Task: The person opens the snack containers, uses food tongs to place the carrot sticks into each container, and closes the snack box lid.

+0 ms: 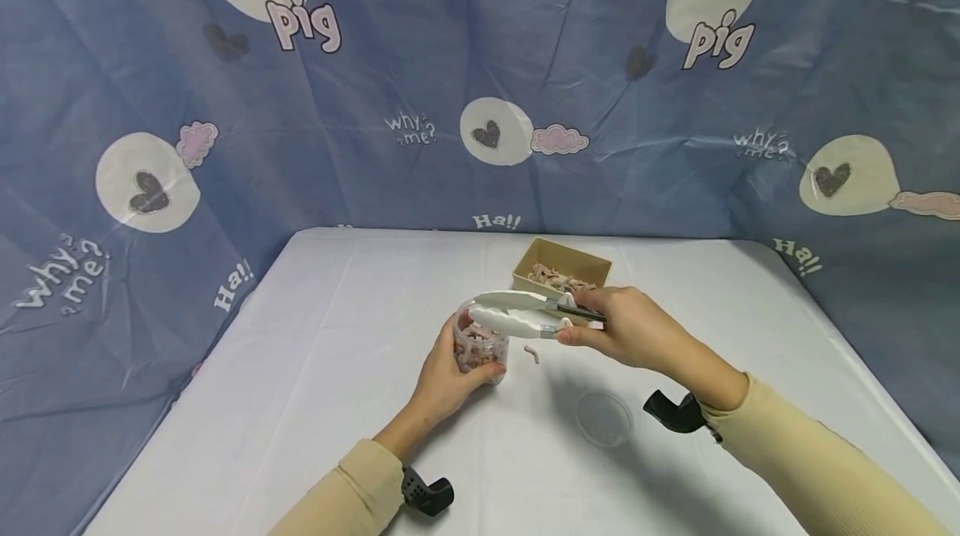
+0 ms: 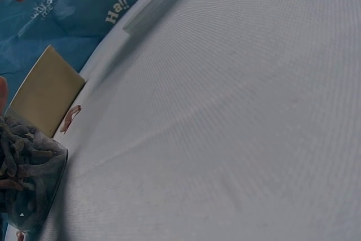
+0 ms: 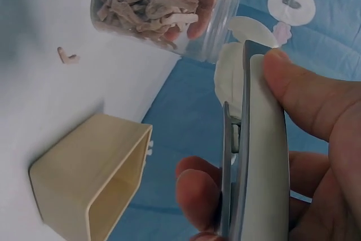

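Note:
My left hand (image 1: 438,390) grips a clear jar (image 1: 482,353) around its side. Inside are several brownish, twig-like dried pieces (image 3: 146,7). Tongs (image 1: 513,323) with white, scoop-shaped heads are held in my right hand (image 1: 641,328), thumb on one arm and fingers on the other. In the head view their heads overlap the jar's open mouth, slightly apart; nothing shows between them. Behind the tongs stands a beige rectangular box (image 1: 573,259) with more such pieces in it. One loose piece (image 1: 532,353) lies on the table between jar and box.
A round clear lid (image 1: 603,419) lies on the white-covered table (image 1: 360,319), below the right forearm. Black wrist devices (image 1: 427,493) sit on both wrists. A blue printed cloth (image 1: 420,52) hangs behind the table and along its sides.

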The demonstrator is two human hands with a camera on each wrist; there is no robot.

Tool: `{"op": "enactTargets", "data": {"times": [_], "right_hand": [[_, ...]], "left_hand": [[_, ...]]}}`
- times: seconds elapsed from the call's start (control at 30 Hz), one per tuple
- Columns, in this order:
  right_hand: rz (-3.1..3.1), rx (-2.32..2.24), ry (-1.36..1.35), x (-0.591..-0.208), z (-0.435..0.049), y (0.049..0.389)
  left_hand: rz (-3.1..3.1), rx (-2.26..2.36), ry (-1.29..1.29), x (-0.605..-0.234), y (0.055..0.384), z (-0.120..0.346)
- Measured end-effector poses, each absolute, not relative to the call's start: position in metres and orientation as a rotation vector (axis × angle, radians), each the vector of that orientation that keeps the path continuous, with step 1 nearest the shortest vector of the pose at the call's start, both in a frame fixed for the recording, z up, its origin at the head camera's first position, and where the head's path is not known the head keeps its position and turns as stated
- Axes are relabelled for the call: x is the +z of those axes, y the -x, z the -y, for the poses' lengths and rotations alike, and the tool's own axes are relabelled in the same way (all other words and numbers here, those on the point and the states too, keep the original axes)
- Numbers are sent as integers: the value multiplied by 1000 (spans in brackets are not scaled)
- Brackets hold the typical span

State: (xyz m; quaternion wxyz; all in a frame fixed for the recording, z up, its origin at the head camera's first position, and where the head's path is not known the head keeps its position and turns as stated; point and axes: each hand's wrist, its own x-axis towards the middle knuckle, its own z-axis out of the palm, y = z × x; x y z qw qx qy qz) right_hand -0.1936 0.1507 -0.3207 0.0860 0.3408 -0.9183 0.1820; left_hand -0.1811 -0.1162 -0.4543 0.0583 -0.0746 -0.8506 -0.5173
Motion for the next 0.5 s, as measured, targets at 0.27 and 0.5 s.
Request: {"op": "enactTargets", "data": {"times": [0.27, 0.5], "right_hand": [[2793, 544, -1024, -321, -152, 192], [2805, 553, -1034, -323, -151, 191]], "left_hand": [[2585, -1570, 223, -452, 180, 115], [2602, -1557, 214, -452, 180, 116]]}}
